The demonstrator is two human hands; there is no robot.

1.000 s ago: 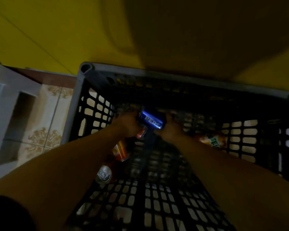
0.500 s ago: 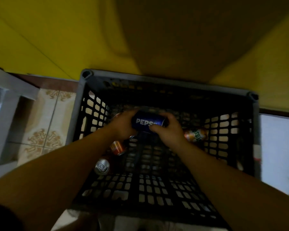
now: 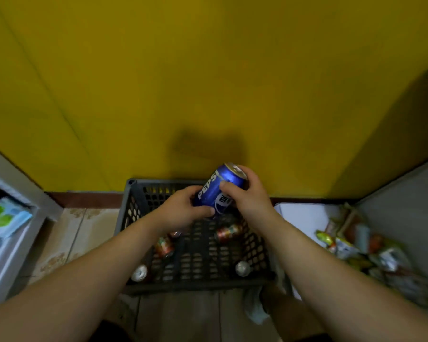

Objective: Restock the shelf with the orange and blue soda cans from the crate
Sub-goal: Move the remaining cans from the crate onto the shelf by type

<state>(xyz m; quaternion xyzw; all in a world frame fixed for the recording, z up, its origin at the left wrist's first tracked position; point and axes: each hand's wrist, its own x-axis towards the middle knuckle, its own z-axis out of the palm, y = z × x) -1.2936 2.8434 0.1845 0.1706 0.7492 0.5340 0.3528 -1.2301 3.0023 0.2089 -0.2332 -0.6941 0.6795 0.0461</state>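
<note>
Left hand (image 3: 181, 209) and right hand (image 3: 248, 196) clasping blue can (image 3: 215, 191) over crate (image 3: 134, 208), tiled floor (image 3: 84, 233), yellow wall (image 3: 208, 82)

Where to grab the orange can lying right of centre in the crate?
Round its mid-body, from straight above, fingers across the barrel. The orange can lies on its side on the crate floor, ends pointing left-right; walls likely block any side approach.

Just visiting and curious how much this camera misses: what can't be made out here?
Head view only:
- Shelf: cut off by the left edge.
- Blue can: parts of its label covered by the left hand and right hand.
- Left can top and right can top in the crate: sides in shadow, colour unclear.
- Packets at right: blurred, labels unreadable.
</note>
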